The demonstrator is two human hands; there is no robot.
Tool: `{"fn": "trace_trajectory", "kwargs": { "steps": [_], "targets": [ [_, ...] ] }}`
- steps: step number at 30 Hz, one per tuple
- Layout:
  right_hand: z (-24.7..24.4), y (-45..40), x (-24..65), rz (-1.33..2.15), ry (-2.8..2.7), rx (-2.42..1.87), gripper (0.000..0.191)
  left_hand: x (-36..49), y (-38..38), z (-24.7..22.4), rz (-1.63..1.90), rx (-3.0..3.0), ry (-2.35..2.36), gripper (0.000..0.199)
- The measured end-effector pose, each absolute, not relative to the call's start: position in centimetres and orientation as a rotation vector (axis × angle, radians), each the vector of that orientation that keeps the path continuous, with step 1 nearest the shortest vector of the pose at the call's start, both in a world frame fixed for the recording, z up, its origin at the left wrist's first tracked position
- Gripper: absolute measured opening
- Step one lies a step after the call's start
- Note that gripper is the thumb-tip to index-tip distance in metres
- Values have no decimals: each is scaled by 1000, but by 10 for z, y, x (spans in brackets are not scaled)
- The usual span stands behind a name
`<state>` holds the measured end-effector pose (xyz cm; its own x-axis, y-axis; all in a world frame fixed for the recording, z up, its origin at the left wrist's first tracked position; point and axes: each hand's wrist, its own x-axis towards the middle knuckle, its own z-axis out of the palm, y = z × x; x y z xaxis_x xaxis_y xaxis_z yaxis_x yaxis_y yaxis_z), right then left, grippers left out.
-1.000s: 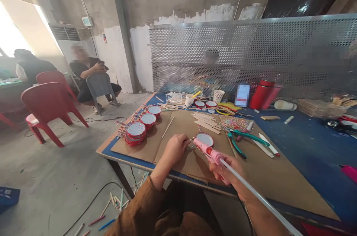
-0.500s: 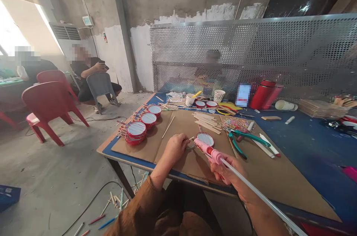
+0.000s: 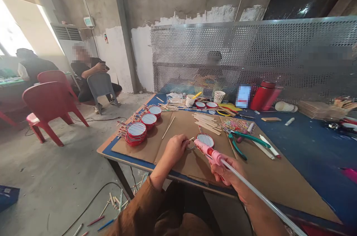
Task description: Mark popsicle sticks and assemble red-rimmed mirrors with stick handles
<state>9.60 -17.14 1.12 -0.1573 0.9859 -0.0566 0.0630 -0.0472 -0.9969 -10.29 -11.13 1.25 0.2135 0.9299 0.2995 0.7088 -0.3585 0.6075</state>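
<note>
My right hand [image 3: 227,169] is wrapped round a pink hot glue gun [image 3: 208,149], and a long clear glue stick [image 3: 259,193] runs out of its back. The gun's nozzle points at the fingers of my left hand [image 3: 176,148]. Those fingers pinch a wooden stick [image 3: 191,139], of which only the pale tip shows. Just beyond the nozzle lies a small red-rimmed drum [image 3: 205,139] with a white face. Loose wooden sticks [image 3: 206,123] are fanned out behind it on the cardboard [image 3: 270,180].
Stacked red drums [image 3: 136,131] line the left side. Green-handled pliers [image 3: 237,146], white marker pens [image 3: 269,146] and a heap of coloured bands [image 3: 237,125] lie to the right. Paper cups [image 3: 219,96], a phone [image 3: 243,96] and a red flask [image 3: 261,94] stand at the back.
Both hands, the glue gun and the wooden stick hold almost the same positions. The view has shifted very slightly.
</note>
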Motion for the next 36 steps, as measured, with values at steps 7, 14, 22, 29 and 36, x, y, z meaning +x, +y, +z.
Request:
{"fn": "trace_trajectory", "kwargs": {
  "steps": [7, 14, 22, 29, 36],
  "targets": [
    [12, -172, 96, 1344, -1367, -1224, 52, -103, -109, 8, 936, 2153, 1494, 15],
    [7, -169, 99, 1345, -1369, -1214, 52, -103, -110, 10, 939, 2118, 1513, 15],
    [5, -168, 100, 1358, -1360, -1167, 53, -104, -109, 8, 968, 2096, 1469, 14],
    [10, -170, 98, 1337, -1374, -1212, 54, -105, -109, 5, 983, 2112, 1473, 15],
    [8, -169, 99, 1319, -1369, -1210, 55, -105, -108, 4, 1013, 2100, 1454, 13]
  ]
}}
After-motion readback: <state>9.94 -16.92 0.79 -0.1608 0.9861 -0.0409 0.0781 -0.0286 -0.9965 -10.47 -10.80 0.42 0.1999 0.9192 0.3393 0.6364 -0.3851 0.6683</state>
